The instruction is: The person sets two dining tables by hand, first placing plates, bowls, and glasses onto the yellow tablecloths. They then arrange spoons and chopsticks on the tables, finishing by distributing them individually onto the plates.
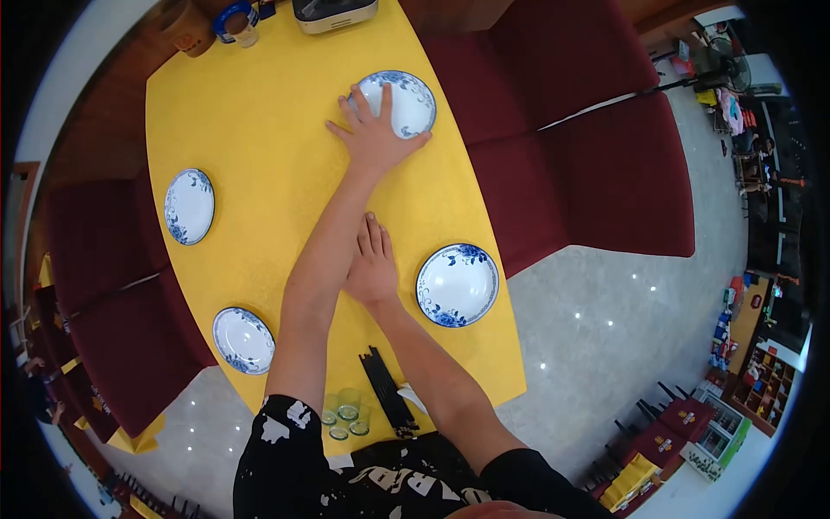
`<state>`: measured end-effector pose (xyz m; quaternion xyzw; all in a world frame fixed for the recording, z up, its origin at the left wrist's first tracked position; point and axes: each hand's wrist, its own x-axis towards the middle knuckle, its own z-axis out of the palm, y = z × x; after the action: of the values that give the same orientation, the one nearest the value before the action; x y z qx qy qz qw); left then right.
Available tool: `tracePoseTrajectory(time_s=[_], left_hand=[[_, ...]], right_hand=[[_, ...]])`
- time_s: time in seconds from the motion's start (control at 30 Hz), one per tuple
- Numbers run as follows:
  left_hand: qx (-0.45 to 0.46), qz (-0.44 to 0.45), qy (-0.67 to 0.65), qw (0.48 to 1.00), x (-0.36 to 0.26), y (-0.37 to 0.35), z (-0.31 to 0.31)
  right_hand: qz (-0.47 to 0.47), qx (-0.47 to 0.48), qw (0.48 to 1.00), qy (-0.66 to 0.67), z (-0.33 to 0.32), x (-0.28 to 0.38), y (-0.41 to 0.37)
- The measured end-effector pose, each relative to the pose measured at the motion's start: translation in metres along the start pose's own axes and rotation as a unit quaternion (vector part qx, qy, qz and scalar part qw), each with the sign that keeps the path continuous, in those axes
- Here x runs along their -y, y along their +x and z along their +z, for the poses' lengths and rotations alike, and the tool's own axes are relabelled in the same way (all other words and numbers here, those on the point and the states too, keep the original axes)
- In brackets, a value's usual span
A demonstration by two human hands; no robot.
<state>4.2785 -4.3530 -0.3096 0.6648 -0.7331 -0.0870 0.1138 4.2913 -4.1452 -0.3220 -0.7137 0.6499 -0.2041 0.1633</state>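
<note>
My left hand (pixel 376 134) reaches to the far part of the yellow table with its fingers spread. It lies over the near left side of a blue-and-white plate (pixel 413 102), with the thumb at the plate's lower right rim. My right hand (pixel 373 270) is beneath my left forearm, its visible fingers stretched out and holding nothing; part of it is hidden. To its right is a second blue-and-white plate (pixel 457 285). Two more such plates, an upper one (pixel 188 207) and a lower one (pixel 244 341), lie along the left edge.
Black chopsticks (pixel 387 389) and several clear glasses (pixel 347 411) stand near my body on the yellow tablecloth (pixel 259 147). A brown pot (pixel 188 30), a blue roll (pixel 233 22) and a dark-topped device (pixel 335 13) are at the far end. Dark red seats (pixel 605 173) flank the table.
</note>
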Motion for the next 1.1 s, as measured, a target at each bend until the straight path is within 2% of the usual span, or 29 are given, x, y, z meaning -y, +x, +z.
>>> tracePoseTrajectory(time_s=[0.17,0.47,0.57,0.67,0.73,0.8,0.9,0.97,1.0,1.03,1.1], left_hand=[[0.018,-0.02,0.012,1.0,0.013,0.028,-0.005],[0.063,-0.044,0.014,0.997,0.013,0.034,-0.008],[0.016,-0.012,-0.031,0.999,0.011,0.019,-0.013],[-0.049,0.08,-0.076,0.993,0.011,-0.021,-0.037],[-0.065,0.081,-0.138,0.985,0.011,-0.077,-0.068],[-0.072,0.053,-0.209,0.974,0.017,-0.15,-0.108],[-0.128,0.026,-0.289,0.948,0.028,-0.287,-0.168],[-0.144,-0.072,-0.315,0.935,0.03,-0.389,-0.195],[-0.15,-0.176,-0.359,0.904,0.027,-0.443,-0.198],[-0.158,-0.277,-0.401,0.859,0.021,-0.497,-0.199],[-0.183,-0.39,-0.5,0.751,-0.004,-0.579,-0.203]], right_hand=[[-0.01,-0.035,0.999,-0.01,-0.007,0.002,0.001],[-0.009,-0.048,0.999,-0.005,-0.004,0.002,0.0],[-0.015,-0.039,0.999,-0.015,-0.004,0.0,-0.002],[-0.005,-0.047,0.999,0.005,0.001,0.002,-0.005],[-0.022,-0.054,0.998,-0.008,0.007,-0.001,-0.006],[-0.013,-0.015,0.999,0.051,0.016,-0.005,-0.01],[-0.023,-0.044,0.998,-0.025,0.025,-0.002,-0.013],[-0.036,-0.06,0.996,-0.06,0.027,-0.002,-0.011],[-0.041,-0.059,0.995,-0.069,0.031,-0.003,-0.014],[-0.045,-0.049,0.995,-0.081,0.029,-0.003,-0.02],[-0.063,-0.037,0.994,-0.085,0.03,-0.003,-0.014]])
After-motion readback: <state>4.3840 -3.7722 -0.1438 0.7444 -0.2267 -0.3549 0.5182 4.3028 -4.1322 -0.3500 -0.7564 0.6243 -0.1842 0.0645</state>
